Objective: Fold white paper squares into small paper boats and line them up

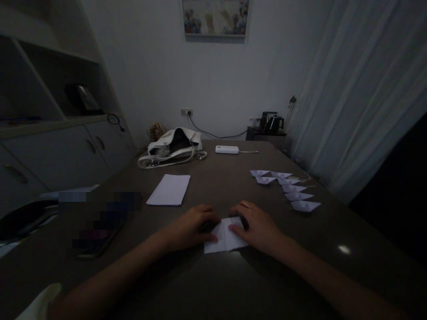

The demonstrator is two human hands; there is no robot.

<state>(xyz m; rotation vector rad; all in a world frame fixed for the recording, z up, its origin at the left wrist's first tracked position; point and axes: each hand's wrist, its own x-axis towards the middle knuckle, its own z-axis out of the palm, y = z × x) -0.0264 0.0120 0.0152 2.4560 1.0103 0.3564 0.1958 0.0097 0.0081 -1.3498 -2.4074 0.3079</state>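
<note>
A small folded white paper [226,240] lies on the dark table [207,284] in front of me. My left hand [190,229] rests on its left part with fingers curled and the thumb pressing the paper. From the other side, my right hand [256,226] presses the paper's right part, fingers bent down on it. A stack of plain white sheets [169,190] lies further back to the left. Several folded paper shapes [288,186] lie in a row at the right.
A white handbag [173,149] and a white power bank [227,150] with a cable sit at the table's far end. A dark phone [96,249] lies at the left. Cabinets stand on the left, a curtain on the right, a kettle on a side table behind.
</note>
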